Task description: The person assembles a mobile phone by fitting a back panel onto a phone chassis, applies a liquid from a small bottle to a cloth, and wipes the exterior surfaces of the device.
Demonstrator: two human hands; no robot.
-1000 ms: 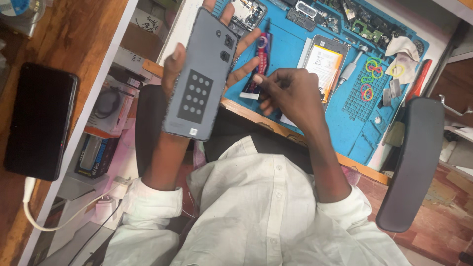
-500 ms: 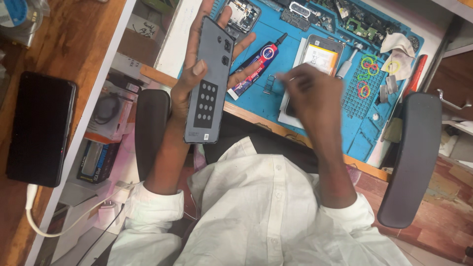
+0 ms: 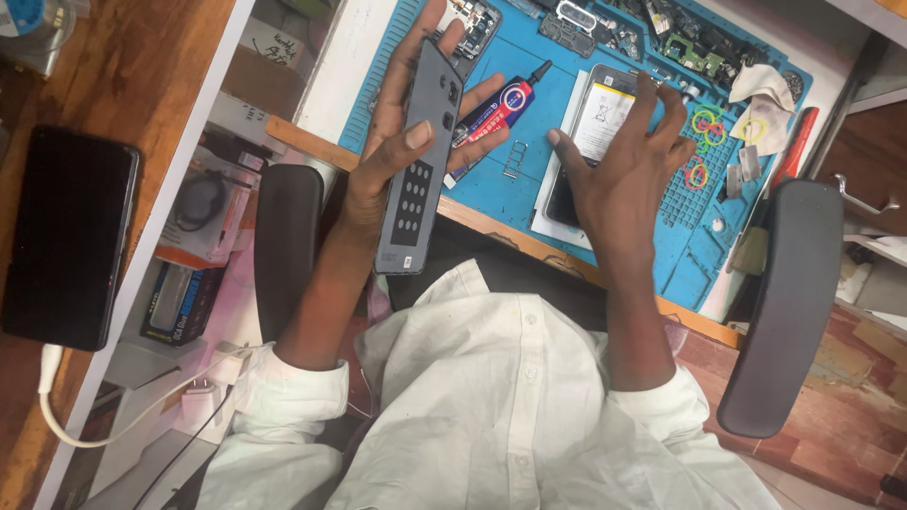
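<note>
Your left hand (image 3: 402,142) sits just left of the frame's centre, forearm rising from the rolled white sleeve at lower left. It is closed on a grey back cover (image 3: 420,170): the thumb lies across its face, and the fingers wrap behind and show past its right edge. Your right hand (image 3: 619,179) is right of centre, fingers spread wide and empty, palm down over the phone (image 3: 600,123). Its fingertips hover at or touch the phone's upper part; you cannot tell which.

The back cover is a long, dark grey slab, held nearly upright in the frame and tilted a little to the right at the top. Its lower half carries a grid of small dark dots, and two camera holes sit near the upper end. Its bottom edge hangs over your lap, and its top reaches over the blue mat (image 3: 510,142).

The phone lies open on the mat in the upper middle, showing a pale battery, partly hidden by your right hand. A glue tube (image 3: 496,109), red and blue with a black nozzle, lies slanted on the mat between the two hands, just beside your left fingers. Coloured rubber bands (image 3: 704,123) lie at upper right. A dark phone (image 3: 66,236) rests on the wooden desk (image 3: 142,76) at the left edge.
</note>
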